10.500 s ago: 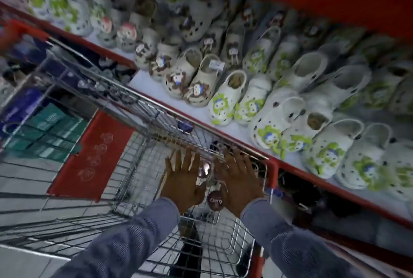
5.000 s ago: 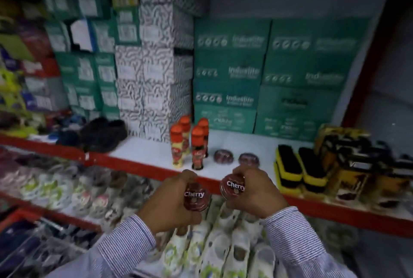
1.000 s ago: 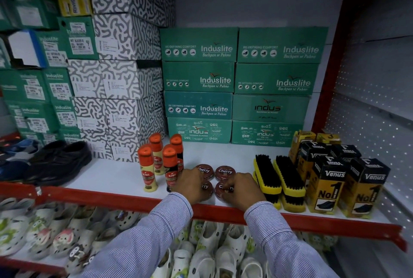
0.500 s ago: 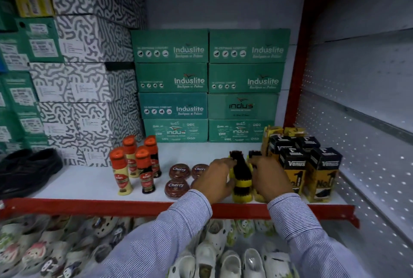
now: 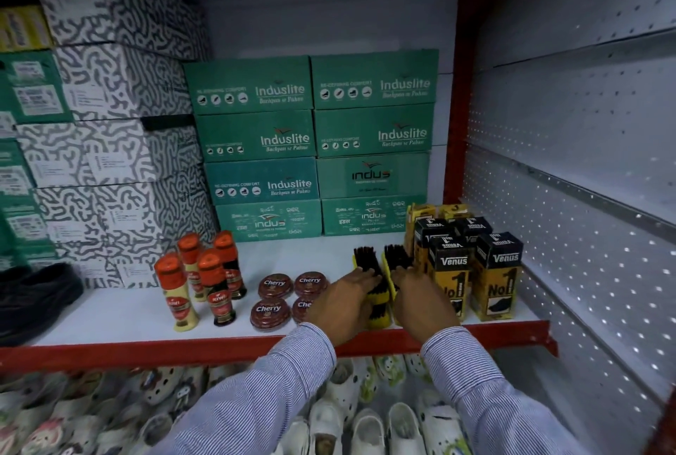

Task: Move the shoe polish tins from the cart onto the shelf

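Note:
Several round dark-red Cherry shoe polish tins lie flat on the white shelf point(image 5: 120, 312), in two rows: back left tin point(image 5: 275, 285), back right tin point(image 5: 310, 282), front left tin point(image 5: 270, 314). The front right tin point(image 5: 302, 307) is partly hidden by my left hand point(image 5: 342, 308). That hand lies over a yellow shoe brush with black bristles point(image 5: 367, 263), its fingers wrapped on it. My right hand point(image 5: 419, 303) grips a second brush point(image 5: 397, 258) beside the first. Neither hand touches a tin. The cart is out of view.
Orange-capped Kiwi polish bottles point(image 5: 214, 286) stand left of the tins. Black-and-yellow Venus boxes point(image 5: 494, 275) stand right of the brushes, against the perforated side wall. Green Induslite shoe boxes point(image 5: 285, 140) fill the back. Black shoes point(image 5: 36, 293) lie far left, white clogs point(image 5: 365, 425) below.
One second ago my hands set two tins down in front of the others. They have since let go, moved right and closed on the two brushes, which they still hold.

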{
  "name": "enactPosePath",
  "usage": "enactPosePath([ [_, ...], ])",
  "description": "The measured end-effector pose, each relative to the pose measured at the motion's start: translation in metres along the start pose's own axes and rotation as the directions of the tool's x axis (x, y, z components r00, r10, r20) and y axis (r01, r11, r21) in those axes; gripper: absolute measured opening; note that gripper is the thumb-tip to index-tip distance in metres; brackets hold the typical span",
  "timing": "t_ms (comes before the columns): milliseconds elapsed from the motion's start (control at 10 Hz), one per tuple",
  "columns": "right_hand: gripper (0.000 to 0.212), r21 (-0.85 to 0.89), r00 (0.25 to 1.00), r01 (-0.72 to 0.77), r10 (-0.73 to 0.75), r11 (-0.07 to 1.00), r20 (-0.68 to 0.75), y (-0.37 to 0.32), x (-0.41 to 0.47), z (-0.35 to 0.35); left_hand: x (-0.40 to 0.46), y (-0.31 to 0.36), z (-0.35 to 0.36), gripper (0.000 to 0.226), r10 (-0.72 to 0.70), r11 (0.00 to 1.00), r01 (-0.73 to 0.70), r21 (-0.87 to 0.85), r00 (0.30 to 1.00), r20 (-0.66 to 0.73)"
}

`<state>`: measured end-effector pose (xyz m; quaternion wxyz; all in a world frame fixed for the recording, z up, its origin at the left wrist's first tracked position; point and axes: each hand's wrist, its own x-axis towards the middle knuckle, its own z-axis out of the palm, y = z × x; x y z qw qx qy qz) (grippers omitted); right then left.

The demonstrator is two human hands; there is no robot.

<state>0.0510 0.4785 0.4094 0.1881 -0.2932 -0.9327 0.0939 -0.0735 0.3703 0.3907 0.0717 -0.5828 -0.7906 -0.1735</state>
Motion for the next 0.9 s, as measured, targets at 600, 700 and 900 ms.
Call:
enactPosePath([
  [600,0.061,-0.054,0.842,-0.137,0.087,0.989,-0.532,0.102,-0.004,-0.032,0.041,0.093,0.006,0.084,0.229,0.917,-0.127,0.377,0.943,-0.24],
  [700,0.062,-0.08,0.891,-0.13,0.081,0.988,-0.446,0.111,-0.003,-0.028,0.048,0.097,0.014,0.086,0.209,0.914,-0.126,0.385,0.96,-0.183],
  [900,0.061,-0.027,0.881,-0.105,0.08,0.994,-0.466,0.107,-0.005,-0.032,0.048,0.101,0.014,0.087,0.187,0.927,-0.111,0.359,0.964,-0.187],
])
